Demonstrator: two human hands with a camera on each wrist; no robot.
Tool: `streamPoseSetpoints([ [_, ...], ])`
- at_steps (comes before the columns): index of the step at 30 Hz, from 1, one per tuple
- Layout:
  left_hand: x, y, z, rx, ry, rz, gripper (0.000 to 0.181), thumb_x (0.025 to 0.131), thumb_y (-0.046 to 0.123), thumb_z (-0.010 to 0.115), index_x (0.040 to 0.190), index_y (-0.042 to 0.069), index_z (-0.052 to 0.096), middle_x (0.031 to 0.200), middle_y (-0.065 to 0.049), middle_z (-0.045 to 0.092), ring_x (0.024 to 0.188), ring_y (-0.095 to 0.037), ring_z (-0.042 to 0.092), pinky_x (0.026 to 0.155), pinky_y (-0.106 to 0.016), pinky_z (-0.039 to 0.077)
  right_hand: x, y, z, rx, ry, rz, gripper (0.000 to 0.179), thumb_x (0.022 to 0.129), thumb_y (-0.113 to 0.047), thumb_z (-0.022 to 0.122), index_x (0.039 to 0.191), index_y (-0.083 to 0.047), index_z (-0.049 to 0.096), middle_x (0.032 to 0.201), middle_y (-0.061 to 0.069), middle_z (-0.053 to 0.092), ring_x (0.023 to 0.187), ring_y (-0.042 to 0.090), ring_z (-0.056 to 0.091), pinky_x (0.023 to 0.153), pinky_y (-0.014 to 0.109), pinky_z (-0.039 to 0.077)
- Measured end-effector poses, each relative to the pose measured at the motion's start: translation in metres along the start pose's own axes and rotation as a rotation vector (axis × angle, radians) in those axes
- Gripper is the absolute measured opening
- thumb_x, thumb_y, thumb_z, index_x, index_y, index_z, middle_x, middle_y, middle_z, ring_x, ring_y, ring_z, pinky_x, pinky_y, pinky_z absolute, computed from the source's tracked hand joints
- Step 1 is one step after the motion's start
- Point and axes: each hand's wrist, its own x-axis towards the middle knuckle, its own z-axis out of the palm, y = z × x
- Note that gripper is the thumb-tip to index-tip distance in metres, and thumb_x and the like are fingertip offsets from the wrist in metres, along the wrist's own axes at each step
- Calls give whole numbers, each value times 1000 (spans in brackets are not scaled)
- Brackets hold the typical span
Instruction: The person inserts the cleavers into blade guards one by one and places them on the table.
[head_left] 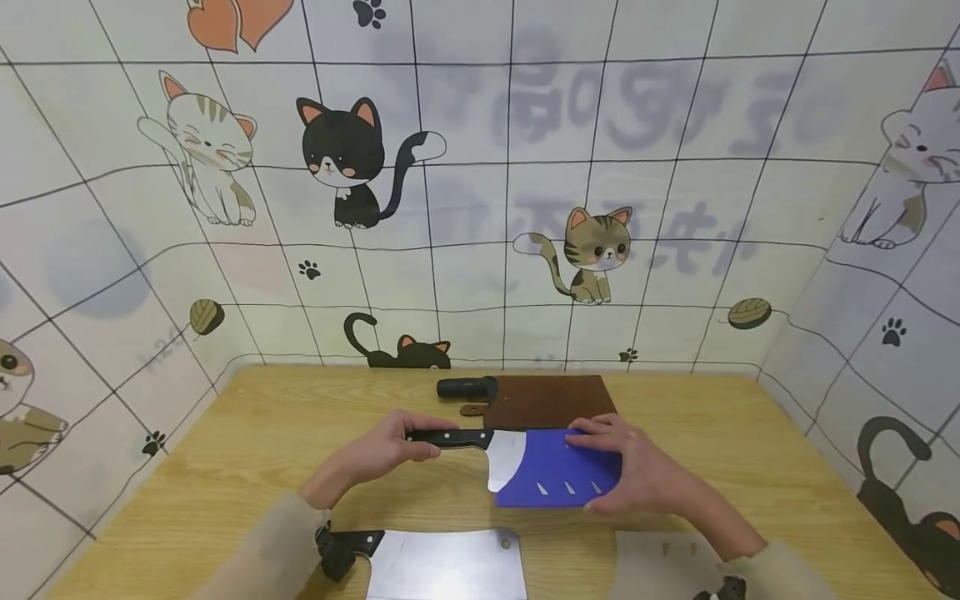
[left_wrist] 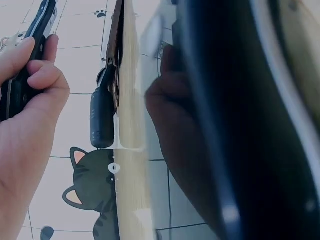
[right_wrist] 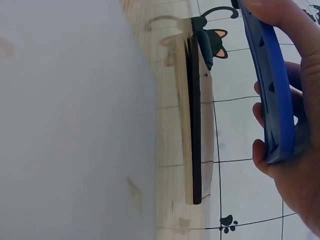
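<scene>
In the head view my left hand [head_left: 378,457] grips the black riveted handle [head_left: 453,438] of a cleaver, held level over the table. A blue blade sheath [head_left: 551,475] with slanted slots covers most of the blade, and a strip of bare cleaver blade [head_left: 506,458] shows beside the handle. My right hand [head_left: 637,471] holds the sheath at its far end, fingers along the top edge and thumb at the lower corner. The right wrist view shows the blue sheath [right_wrist: 282,100] edge-on between thumb and fingers. In the left wrist view, fingers curl round the cleaver handle [left_wrist: 20,87].
Behind the hands lies a brown sheath [head_left: 551,402] with a black-handled knife [head_left: 461,388] in it. A bare cleaver [head_left: 450,562] lies at the front left of the wooden table [head_left: 277,417]. At the front right is a pale sheath [head_left: 652,567]. A cat-print wall [head_left: 480,208] encloses the table.
</scene>
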Motion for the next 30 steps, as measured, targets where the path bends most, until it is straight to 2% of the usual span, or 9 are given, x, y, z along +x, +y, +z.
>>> streamPoseSetpoints([
  [3, 2, 1, 2, 3, 19, -3, 41, 98, 7, 66, 139, 4, 64, 110, -9, 70, 70, -11, 46, 65, -25, 41, 4, 0, 2, -8, 20, 16, 78, 60, -39, 96, 130, -13, 72, 140, 4, 61, 128, 36, 49, 98, 63, 42],
  [5, 4, 3, 6, 6, 35, 0, 41, 98, 8, 66, 139, 4, 64, 108, -8, 69, 66, -10, 42, 61, -23, 37, 7, 1, 4, -6, 28, 40, 78, 60, -37, 96, 130, -11, 72, 141, 7, 61, 130, 39, 48, 99, 64, 41],
  [7, 5, 4, 10, 10, 47, 7, 41, 98, 8, 66, 139, 3, 64, 109, -9, 69, 67, -11, 43, 60, -23, 36, 8, 2, 5, -11, 17, 74, 79, 61, -37, 95, 132, -11, 71, 143, 8, 60, 132, 41, 45, 100, 66, 39],
  [11, 6, 3, 16, 6, 64, 11, 40, 98, 5, 66, 138, 1, 64, 119, -12, 67, 85, -15, 54, 69, -26, 42, 8, 4, 6, -4, -3, 106, 81, 60, -38, 95, 132, -10, 71, 144, 11, 58, 134, 43, 44, 101, 67, 38],
  [16, 8, -4, 15, 25, 31, -1, 41, 98, 4, 66, 138, 0, 63, 120, -13, 67, 80, -15, 52, 66, -25, 41, 10, 8, 10, 18, -56, 112, 79, 64, -40, 94, 133, -13, 70, 145, 10, 58, 133, 41, 46, 101, 63, 40],
  [20, 12, -12, 12, 73, 19, -3, 39, 96, 3, 67, 135, -1, 65, 123, -13, 68, 89, -16, 55, 72, -25, 44, 15, 12, 15, 11, -103, 114, 78, 66, -42, 92, 134, -13, 69, 145, 10, 57, 133, 38, 47, 101, 60, 42],
  [23, 15, -16, 11, 111, 27, -4, 39, 96, 3, 67, 134, 1, 66, 126, -13, 68, 101, -19, 57, 83, -27, 46, 18, 13, 17, -19, -112, 114, 78, 65, -42, 92, 134, -13, 69, 145, 10, 57, 131, 38, 48, 101, 60, 43],
  [30, 10, -17, 6, 168, 19, -35, 39, 93, 3, 68, 132, 2, 68, 133, -13, 66, 123, -29, 57, 102, -46, 43, 18, 18, 19, -96, -150, 104, 81, 65, -47, 91, 134, -11, 69, 144, 15, 58, 129, 42, 49, 98, 63, 43],
])
